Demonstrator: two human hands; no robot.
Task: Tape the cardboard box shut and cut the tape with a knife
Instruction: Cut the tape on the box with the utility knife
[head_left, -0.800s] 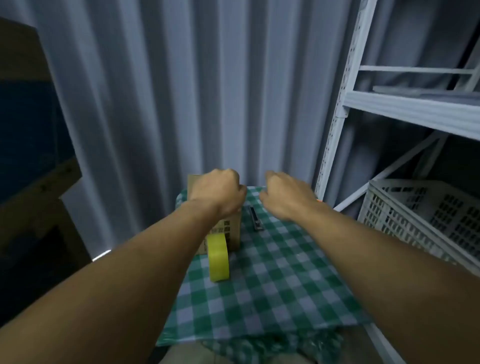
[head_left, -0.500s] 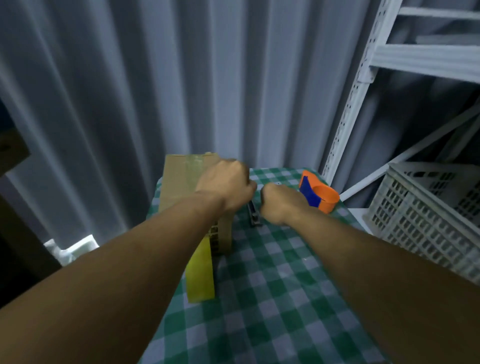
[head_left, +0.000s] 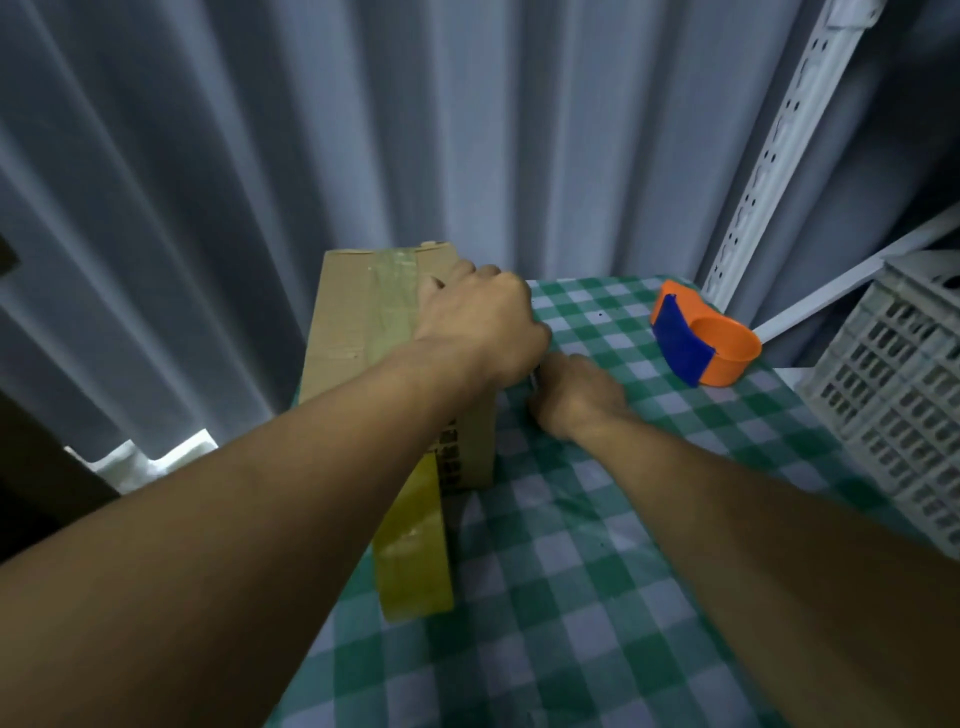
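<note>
A brown cardboard box (head_left: 353, 322) stands at the table's back left, with a strip of clear tape (head_left: 392, 291) along its top. My left hand (head_left: 480, 322) lies on the box's top right edge, fingers curled against it. My right hand (head_left: 576, 400) is down on the cloth just right of the box, closed over the knife (head_left: 534, 376), of which only a thin metal sliver shows. A yellowish tape roll (head_left: 415, 545) stands on edge against the box's near side, partly behind my left forearm.
An orange and blue tape dispenser (head_left: 706, 340) sits at the back right of the green checked tablecloth (head_left: 597, 597). A white slotted crate (head_left: 898, 384) and a white shelf upright (head_left: 779, 140) are on the right. Grey curtains hang behind the table.
My right hand has dropped from beside the box onto the knife on the cloth and closed over it. My left hand stays on the box. The view has tilted down and moved closer.
</note>
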